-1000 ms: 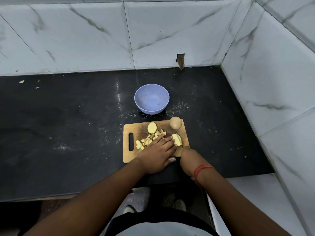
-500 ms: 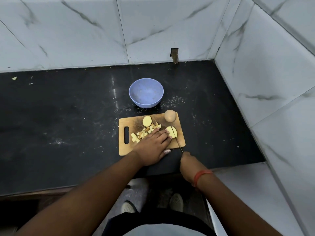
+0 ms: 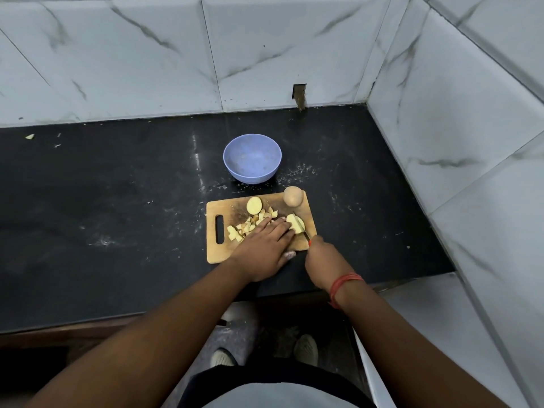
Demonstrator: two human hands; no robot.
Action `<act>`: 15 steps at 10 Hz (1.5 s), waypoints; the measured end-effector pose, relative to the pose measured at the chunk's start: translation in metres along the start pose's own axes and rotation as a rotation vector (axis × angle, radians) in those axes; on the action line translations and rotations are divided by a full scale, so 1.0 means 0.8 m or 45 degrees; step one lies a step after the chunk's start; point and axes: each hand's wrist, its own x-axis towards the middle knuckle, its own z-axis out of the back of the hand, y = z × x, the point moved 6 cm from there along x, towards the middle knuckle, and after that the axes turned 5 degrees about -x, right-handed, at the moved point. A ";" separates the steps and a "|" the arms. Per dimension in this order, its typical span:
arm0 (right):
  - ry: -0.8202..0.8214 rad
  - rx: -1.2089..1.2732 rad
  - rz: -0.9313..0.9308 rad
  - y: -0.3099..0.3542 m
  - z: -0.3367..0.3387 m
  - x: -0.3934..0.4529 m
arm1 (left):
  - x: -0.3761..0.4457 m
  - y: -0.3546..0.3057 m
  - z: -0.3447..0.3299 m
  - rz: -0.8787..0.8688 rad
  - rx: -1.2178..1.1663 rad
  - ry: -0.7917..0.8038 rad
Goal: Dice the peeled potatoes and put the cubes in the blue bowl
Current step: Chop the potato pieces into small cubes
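Since half a second ago the knife [image 3: 303, 229] has come back onto the potato piece [image 3: 295, 222]. Right hand [image 3: 323, 262] closed round the handle; left hand [image 3: 263, 248] flat, fingers spread, steadying that piece and hiding part of the cubes [image 3: 248, 223]. Cutting board [image 3: 215, 251] also carries a round slice [image 3: 254, 205] and a whole potato [image 3: 293, 196] at its far corner. Blue bowl [image 3: 252, 158] behind on the black counter [image 3: 103, 201], no cubes visible inside. Crumbs scattered around.
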 end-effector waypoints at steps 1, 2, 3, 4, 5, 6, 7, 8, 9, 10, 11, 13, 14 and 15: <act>0.027 -0.044 -0.023 0.003 -0.001 0.003 | 0.000 0.001 0.003 -0.004 -0.011 0.000; 0.035 -0.056 -0.022 0.007 -0.003 0.001 | -0.002 0.001 0.001 -0.007 -0.027 0.024; 0.043 -0.052 -0.022 0.008 -0.006 -0.003 | -0.004 0.003 -0.002 -0.001 -0.042 0.031; 0.103 -0.060 -0.073 0.006 -0.013 0.002 | -0.004 0.003 -0.003 -0.008 -0.052 0.009; 0.179 -0.033 -0.185 0.008 -0.021 0.012 | -0.003 0.004 -0.003 -0.036 -0.042 -0.024; 0.162 -0.074 -0.085 0.021 -0.017 0.019 | -0.002 0.007 -0.001 -0.070 -0.015 -0.042; 0.112 -0.134 0.076 0.030 -0.013 0.022 | -0.002 0.007 0.001 -0.071 -0.002 -0.049; 0.132 -0.089 0.041 0.028 -0.017 0.030 | -0.001 0.005 0.001 -0.055 0.020 -0.067; 0.193 -0.036 -0.150 0.004 -0.043 0.022 | -0.003 0.004 0.000 -0.040 0.044 -0.083; 0.178 -0.108 -0.114 -0.018 -0.055 -0.011 | -0.003 0.005 -0.001 -0.021 0.061 -0.067; 0.196 -0.155 -0.026 -0.039 -0.058 -0.021 | -0.005 0.005 -0.002 -0.009 0.040 -0.059; -0.001 -0.040 0.095 -0.033 -0.036 -0.010 | -0.007 0.006 -0.001 0.023 -0.047 -0.071; -0.039 -0.016 0.055 -0.031 -0.025 0.003 | -0.008 0.006 0.002 0.028 -0.068 -0.071; -0.135 0.090 0.036 -0.036 -0.006 0.015 | -0.008 0.008 0.001 0.046 -0.081 -0.074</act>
